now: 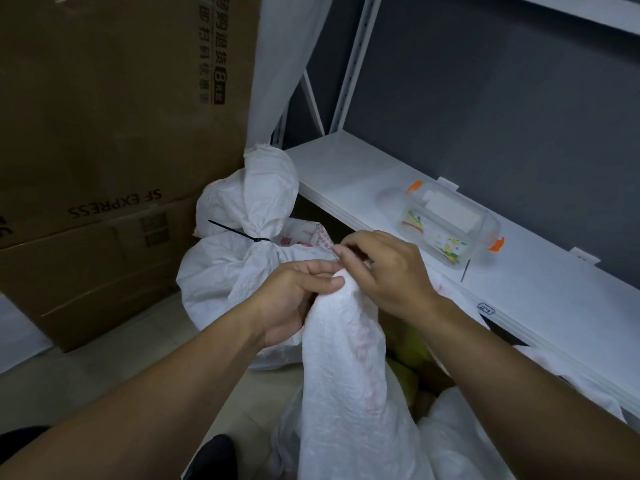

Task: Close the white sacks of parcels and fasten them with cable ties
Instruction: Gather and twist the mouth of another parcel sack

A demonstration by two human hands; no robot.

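Note:
A white woven sack [346,375] stands in front of me with its mouth bunched into a neck. My left hand [294,299] grips that neck from the left, fingers curled round the fabric. My right hand [384,268] pinches the top of the gathered mouth from the right. Yellow-green parcels [408,355] show through a gap at the sack's right side. Behind it stands a second white sack [242,244], its neck fastened with a black cable tie [239,233] whose tail sticks out to the left.
Large brown cardboard boxes [104,150] are stacked at the left on the tiled floor. A white metal shelf [381,188] runs along the right, holding a clear plastic box [450,226] with orange clips and a loose thin black tie [465,270].

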